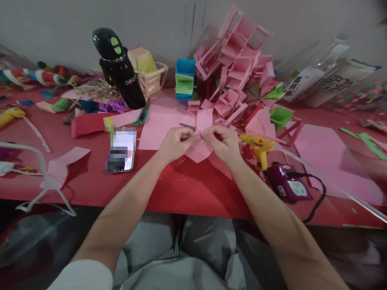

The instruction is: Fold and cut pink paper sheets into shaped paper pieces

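Note:
A folded piece of pink paper [198, 153] is held low over the table, pinched from both sides. My left hand [175, 144] grips its left edge between thumb and fingers. From the other side my right hand [225, 144] closes on the paper, its thumb near the left one. A dark, thin blade [187, 126] shows just behind my left fingers; the rest of it is hidden. More pink paper sheet [154, 125] lies flat beneath and behind the hands. A yellow glue gun [258, 149] with a clear glue stick stands right of my right hand.
Pink paper chairs [238, 68] are piled against the wall. A black bottle [122, 72], a green-edged cutter [143, 114] and a phone [123, 151] lie or stand left. At right are a purple power box [287, 183] with a cable and a large pink sheet [332, 161].

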### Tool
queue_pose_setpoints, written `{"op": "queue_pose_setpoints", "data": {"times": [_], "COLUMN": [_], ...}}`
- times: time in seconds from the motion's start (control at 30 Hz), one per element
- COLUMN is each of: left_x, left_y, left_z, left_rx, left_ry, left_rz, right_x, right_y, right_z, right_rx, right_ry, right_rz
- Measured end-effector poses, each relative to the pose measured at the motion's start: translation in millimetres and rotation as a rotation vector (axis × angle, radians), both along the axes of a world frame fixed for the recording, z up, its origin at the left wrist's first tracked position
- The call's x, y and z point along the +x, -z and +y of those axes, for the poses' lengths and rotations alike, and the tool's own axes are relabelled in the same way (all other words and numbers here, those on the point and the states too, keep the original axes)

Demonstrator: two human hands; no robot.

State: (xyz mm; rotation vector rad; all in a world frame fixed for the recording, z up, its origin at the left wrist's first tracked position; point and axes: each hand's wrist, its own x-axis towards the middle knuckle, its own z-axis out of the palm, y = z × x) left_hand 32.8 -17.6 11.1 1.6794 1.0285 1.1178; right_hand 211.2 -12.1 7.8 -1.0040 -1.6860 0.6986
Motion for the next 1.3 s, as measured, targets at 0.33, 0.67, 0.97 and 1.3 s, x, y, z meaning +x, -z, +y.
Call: {"op": "queue_pose_setpoints", "data": {"times": [0.33, 0.67, 0.97, 1.3], "left_x": [-5, -7, -11, -14], "left_y": [6.3, 9.9, 2.8, 4.9], "left_z": [5, 9, 9, 9], "left_rx": [0.079, 0.054, 0.014, -0.014], "left_ry": [-0.086, -0.132, -0.131, -0.118], "left_rz": [0.020, 0.063, 0.069, 0.082], "right_x": [6, 7, 12, 16], "right_y": [-17.2, 1.9, 4.0, 8.5], "right_z": [5, 6, 4, 5], "right_rx": [-0.107, -0.133, -0.146, -0.227], "right_ry": [-0.076, -0.029, 0.012, -0.045], "right_rz": [-0.130, -0.103, -0.067, 0.022]}}
